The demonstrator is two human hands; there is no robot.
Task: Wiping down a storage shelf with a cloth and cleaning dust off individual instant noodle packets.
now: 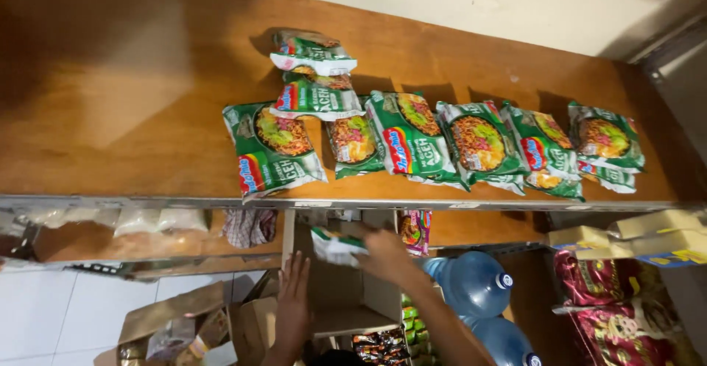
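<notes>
my right hand (387, 254) is closed on a noodle packet (335, 247) just under the shelf's (147, 101) front edge, above the open cardboard box (339, 292). my left hand (293, 300) lies flat and open against the box's left side.

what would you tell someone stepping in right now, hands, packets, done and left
Left hand: flat on the side of the open cardboard box, holding nothing.
Right hand: over the box, gripping one green-and-white noodle packet.
Done: green noodle packets lie in a rough row on the wooden shelf top, with two more stacked behind the row's left end.
Left: the held packet is not yet on the shelf. Whether the box holds more cannot be seen.
</notes>
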